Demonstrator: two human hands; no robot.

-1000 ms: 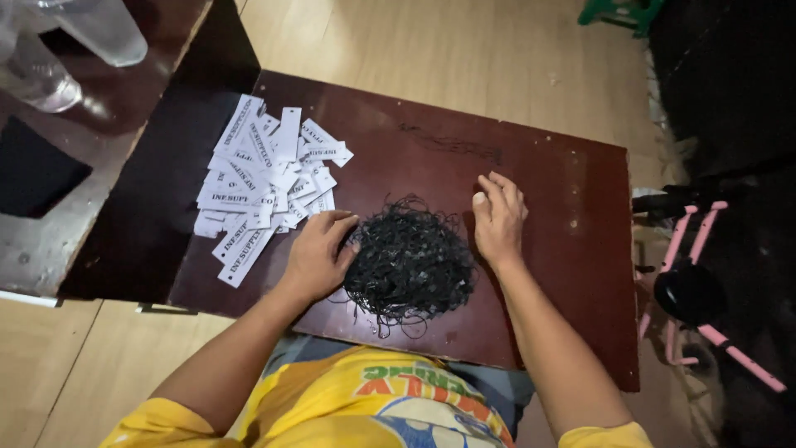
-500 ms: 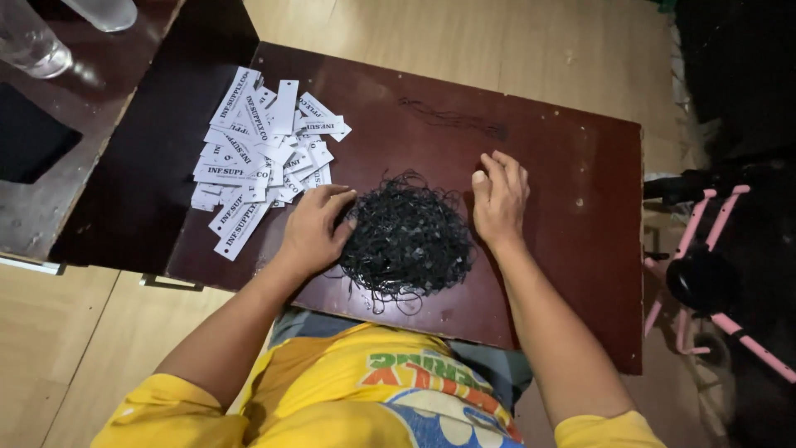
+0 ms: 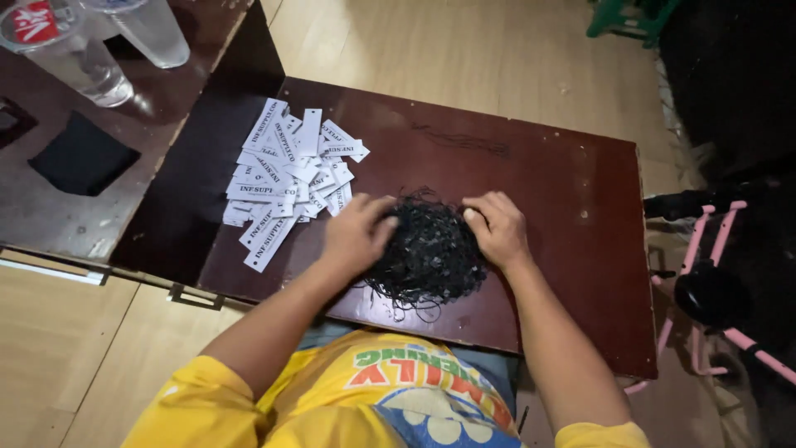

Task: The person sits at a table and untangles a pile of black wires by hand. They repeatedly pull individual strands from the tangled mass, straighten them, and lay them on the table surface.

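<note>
A tangled heap of thin black strings (image 3: 431, 253) lies near the front edge of a dark red-brown table (image 3: 564, 174). My left hand (image 3: 355, 234) rests on the heap's left side, fingers curled into the strings. My right hand (image 3: 497, 226) presses on the heap's right side, fingers bent down onto it. A loose pile of small white paper tags (image 3: 286, 170) with black print lies to the left of my left hand, apart from the heap.
A darker lower table (image 3: 75, 207) adjoins on the left with two clear plastic cups (image 3: 108, 41) and a flat black square (image 3: 83, 158). A pink and black frame (image 3: 713, 265) stands at the right. Wooden floor lies beyond.
Both hands have closed in on the black heap from its sides and now sit on it. The view has shifted slightly; the tags and heap stay in place.
</note>
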